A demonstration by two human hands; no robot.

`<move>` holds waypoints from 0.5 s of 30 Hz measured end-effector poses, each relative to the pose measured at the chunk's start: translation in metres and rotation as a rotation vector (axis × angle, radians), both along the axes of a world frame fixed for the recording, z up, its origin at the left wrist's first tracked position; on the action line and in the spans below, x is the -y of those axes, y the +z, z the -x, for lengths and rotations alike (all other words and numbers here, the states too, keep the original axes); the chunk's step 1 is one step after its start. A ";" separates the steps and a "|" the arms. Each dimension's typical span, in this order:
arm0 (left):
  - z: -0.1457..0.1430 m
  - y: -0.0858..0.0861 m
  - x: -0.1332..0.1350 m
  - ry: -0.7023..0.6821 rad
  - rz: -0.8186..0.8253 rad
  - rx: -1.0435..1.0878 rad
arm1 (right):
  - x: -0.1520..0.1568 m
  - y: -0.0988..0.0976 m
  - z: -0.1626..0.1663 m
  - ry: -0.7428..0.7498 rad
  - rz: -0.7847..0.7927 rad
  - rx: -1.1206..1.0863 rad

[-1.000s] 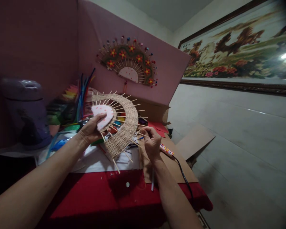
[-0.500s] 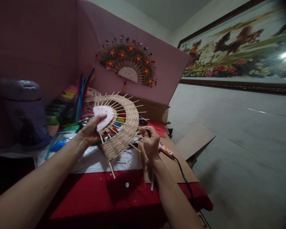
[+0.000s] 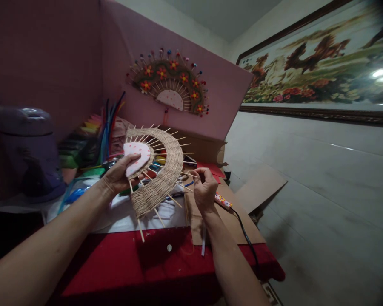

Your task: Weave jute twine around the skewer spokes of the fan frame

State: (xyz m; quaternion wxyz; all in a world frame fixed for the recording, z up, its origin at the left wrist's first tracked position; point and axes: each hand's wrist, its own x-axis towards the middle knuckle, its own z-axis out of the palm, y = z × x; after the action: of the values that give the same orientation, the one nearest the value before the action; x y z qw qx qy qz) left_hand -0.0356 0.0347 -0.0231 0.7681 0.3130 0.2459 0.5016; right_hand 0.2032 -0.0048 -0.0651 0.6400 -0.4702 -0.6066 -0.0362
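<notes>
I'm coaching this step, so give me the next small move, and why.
Probably turn the fan slightly with the left hand, bringing a neighbouring stick to the right hand: the left hand grips the spotted centre, the right hand seems to pinch another stick's outer end, and more sticks jut beyond the woven band.

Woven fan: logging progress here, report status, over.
Left hand gripping woven fan by dotted centre. Right hand pinching one stick. Fan above cluttered table; corded tool beside right hand.
</notes>
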 end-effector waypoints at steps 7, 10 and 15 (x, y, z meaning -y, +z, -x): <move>0.007 -0.008 -0.012 -0.062 -0.091 -0.046 | 0.003 0.011 -0.002 -0.083 -0.171 0.160; 0.011 -0.011 -0.017 -0.093 -0.062 -0.045 | 0.003 0.012 -0.004 -0.082 -0.175 0.137; 0.013 -0.010 -0.017 -0.112 -0.030 -0.017 | -0.001 0.009 -0.008 -0.023 -0.068 -0.036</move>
State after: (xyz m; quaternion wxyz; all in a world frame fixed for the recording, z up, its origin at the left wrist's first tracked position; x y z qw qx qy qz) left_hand -0.0489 0.0512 -0.0329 0.7881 0.3418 0.2271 0.4588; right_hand 0.2114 -0.0038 -0.0558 0.6661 -0.4555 -0.5880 -0.0558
